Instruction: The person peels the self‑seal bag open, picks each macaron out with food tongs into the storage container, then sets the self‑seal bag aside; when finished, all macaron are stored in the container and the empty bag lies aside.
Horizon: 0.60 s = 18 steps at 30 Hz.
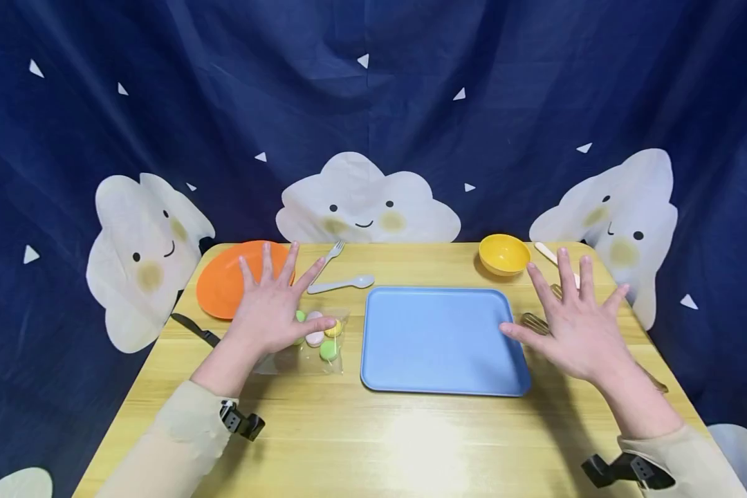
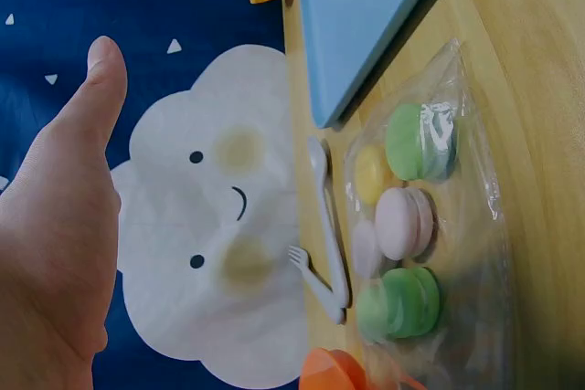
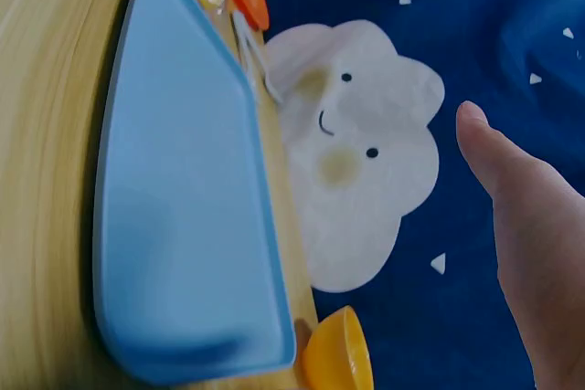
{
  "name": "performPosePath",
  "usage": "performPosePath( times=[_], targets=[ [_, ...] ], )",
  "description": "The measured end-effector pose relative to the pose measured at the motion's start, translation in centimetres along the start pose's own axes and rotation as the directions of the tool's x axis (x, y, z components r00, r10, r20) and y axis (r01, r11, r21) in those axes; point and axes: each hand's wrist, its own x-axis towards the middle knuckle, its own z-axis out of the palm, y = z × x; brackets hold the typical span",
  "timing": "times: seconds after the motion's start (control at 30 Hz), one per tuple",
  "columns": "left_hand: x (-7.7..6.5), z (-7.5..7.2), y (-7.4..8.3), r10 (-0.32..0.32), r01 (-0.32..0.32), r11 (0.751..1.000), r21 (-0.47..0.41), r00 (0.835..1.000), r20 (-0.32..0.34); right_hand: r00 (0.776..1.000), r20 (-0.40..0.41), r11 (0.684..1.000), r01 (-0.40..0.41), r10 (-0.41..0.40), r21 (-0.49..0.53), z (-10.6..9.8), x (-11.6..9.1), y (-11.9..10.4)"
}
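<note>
With fingers spread and straight, my left hand hovers over the table, holding nothing. It overlaps the orange plate and a clear bag of macarons in green, yellow and pale pink. On the other side, my right hand is likewise spread wide and holds nothing. Its thumb overlaps the right edge of the blue tray in the head view. Partly hidden behind that hand lie brown-handled utensils. The yellow bowl stands beyond it, at the back.
A grey fork and a grey spoon lie behind the tray's left side. Near the left edge is a black knife. A white-handled utensil sits beside the bowl. A dark blue cloud-print curtain hangs around the wooden table.
</note>
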Motion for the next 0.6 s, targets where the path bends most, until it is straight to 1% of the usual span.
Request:
performPosePath(
  times=[0.17, 0.27, 0.33, 0.4, 0.47, 0.53, 0.6],
  targets=[
    [-0.3, -0.8, 0.3, 0.04, -0.04, 0.999, 0.015, 0.999, 0.001, 0.999, -0.029, 0.999, 0.027, -0.026, 0.022, -0.4, 0.4, -1.5],
    [-0.4, -1.3, 0.3, 0.071, -0.071, 0.997, 0.018, 0.997, 0.019, 0.997, -0.06, 0.997, 0.043, -0.039, 0.068, -0.8, 0.6, -2.6],
    [-0.5, -1.7, 0.1, 0.088, -0.088, 0.996, 0.0, 0.996, 0.031, 0.995, -0.081, 0.992, 0.059, -0.049, 0.114, -1.0, 0.7, -3.5],
    [-0.7, -1.9, -0.3, 0.105, -0.104, 0.994, -0.037, 0.994, 0.04, 0.993, -0.098, 0.982, 0.078, -0.062, 0.172, -1.2, 0.9, -4.4],
    [-0.9, -1.9, -0.7, 0.116, -0.111, 0.99, -0.091, 0.992, 0.048, 0.992, -0.105, 0.966, 0.089, -0.064, 0.245, -1.4, 1.0, -5.2],
    [-1.0, -1.6, -1.2, 0.126, -0.115, 0.979, -0.17, 0.99, 0.059, 0.993, -0.106, 0.941, 0.089, -0.058, 0.326, -1.6, 1.1, -5.8],
    [-1.1, -1.1, -1.7, 0.136, -0.116, 0.962, -0.248, 0.988, 0.065, 0.995, -0.094, 0.909, 0.08, -0.046, 0.408, -1.7, 1.2, -6.4]
  ],
)
